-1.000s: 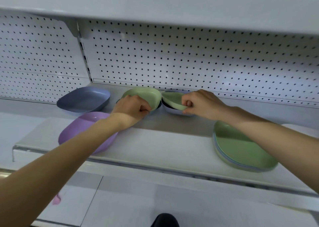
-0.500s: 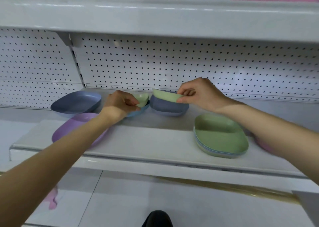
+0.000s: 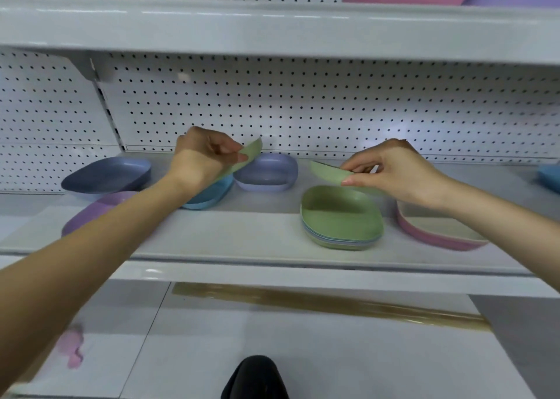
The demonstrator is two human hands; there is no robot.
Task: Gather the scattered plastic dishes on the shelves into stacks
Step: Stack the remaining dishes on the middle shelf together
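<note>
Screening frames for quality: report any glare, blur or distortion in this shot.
Head view: glare streaks on the upper shelf edge and a bright patch on the pegboard; the bottom-left corner smears; left hand and right hand look fairly sharp.

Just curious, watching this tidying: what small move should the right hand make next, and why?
Probably lower it: the right hand pinches a green plate by its rim just above the green-topped stack, so setting it down there seems the natural step. The left hand holds a second green plate, which could follow.
</note>
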